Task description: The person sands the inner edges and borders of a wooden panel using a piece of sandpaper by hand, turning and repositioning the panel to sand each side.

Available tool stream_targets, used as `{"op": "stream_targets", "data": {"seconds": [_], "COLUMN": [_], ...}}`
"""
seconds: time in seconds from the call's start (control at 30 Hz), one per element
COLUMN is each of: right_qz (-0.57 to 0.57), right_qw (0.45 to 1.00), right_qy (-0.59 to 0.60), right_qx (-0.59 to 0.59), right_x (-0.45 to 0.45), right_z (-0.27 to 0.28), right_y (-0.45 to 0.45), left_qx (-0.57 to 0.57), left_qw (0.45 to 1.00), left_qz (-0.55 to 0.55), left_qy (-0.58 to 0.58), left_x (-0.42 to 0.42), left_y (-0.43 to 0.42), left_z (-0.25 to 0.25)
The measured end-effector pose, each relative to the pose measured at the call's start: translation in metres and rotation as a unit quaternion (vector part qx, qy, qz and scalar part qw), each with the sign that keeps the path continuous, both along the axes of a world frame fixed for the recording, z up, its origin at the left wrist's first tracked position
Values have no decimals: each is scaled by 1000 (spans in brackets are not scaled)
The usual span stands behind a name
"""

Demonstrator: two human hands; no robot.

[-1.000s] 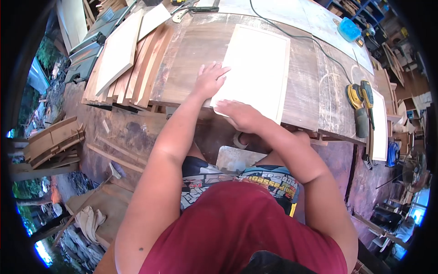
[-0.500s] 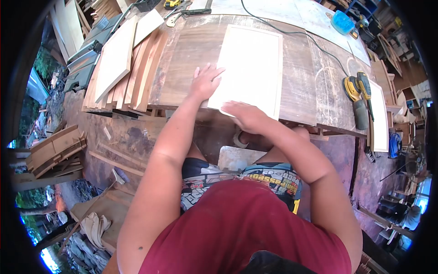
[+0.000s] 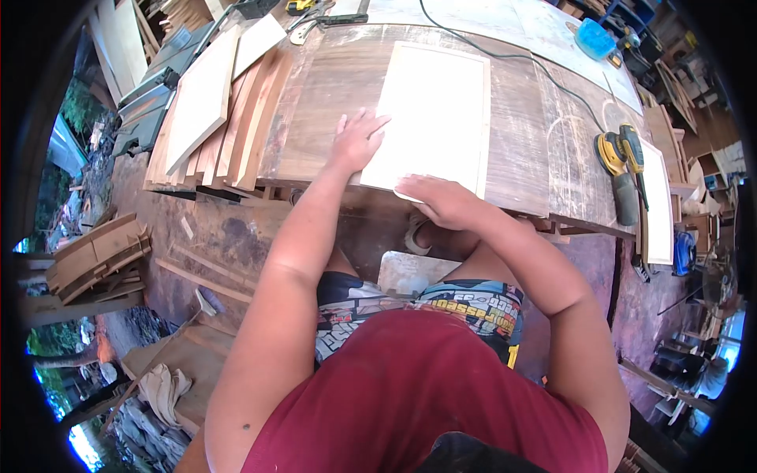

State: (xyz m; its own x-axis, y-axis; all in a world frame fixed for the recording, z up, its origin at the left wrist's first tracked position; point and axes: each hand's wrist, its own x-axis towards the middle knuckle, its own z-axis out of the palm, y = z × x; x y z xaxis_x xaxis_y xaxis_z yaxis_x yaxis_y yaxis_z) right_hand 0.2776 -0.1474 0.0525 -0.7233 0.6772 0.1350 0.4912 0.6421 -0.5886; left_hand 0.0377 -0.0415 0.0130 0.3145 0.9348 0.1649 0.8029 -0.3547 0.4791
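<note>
A pale, framed wooden panel (image 3: pixel 438 114) lies flat on the worn wooden worktable (image 3: pixel 335 71), very bright in the light. At its left edge my left hand (image 3: pixel 359 142) rests with fingers spread, holding nothing. My right hand (image 3: pixel 438 201) is at the panel's near edge, palm down, fingers close together. A thin pale rim shows beneath those fingers; whether it is a separate piece pressed under them I cannot make out.
A yellow-and-black sander (image 3: pixel 619 154) stands on the table's right side, with a dark cable (image 3: pixel 512 55) running behind the panel. Stacked boards (image 3: pixel 244 118) and another pale panel (image 3: pixel 206 102) sit at left. A blue container (image 3: pixel 594 39) is at the back right.
My right hand has slid a little to the right along the panel's near edge. My left hand keeps its place, and the panel lies as before.
</note>
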Motion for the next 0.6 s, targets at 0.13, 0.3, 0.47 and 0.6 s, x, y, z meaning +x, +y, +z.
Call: {"op": "stream_targets", "data": {"seconds": [0.13,0.3,0.47,0.6], "right_qz": [-23,-29,-38,-32], "right_qw": [999,999,999,998], "right_qy": [16,17,8,41], "right_qx": [37,24,9,32], "right_x": [-39,-8,40,-7], "right_z": [-9,0,5,-15], "right_y": [1,-9,-21,-9], "left_qx": [-4,6,15,22], "left_qw": [1000,1000,1000,1000], "left_qz": [2,-6,-2,-4], "left_qy": [-4,-1,0,-2], "left_x": [0,-2,-1,1], "left_y": [1,3,1,3], "left_z": [-1,-4,-4,-6]}}
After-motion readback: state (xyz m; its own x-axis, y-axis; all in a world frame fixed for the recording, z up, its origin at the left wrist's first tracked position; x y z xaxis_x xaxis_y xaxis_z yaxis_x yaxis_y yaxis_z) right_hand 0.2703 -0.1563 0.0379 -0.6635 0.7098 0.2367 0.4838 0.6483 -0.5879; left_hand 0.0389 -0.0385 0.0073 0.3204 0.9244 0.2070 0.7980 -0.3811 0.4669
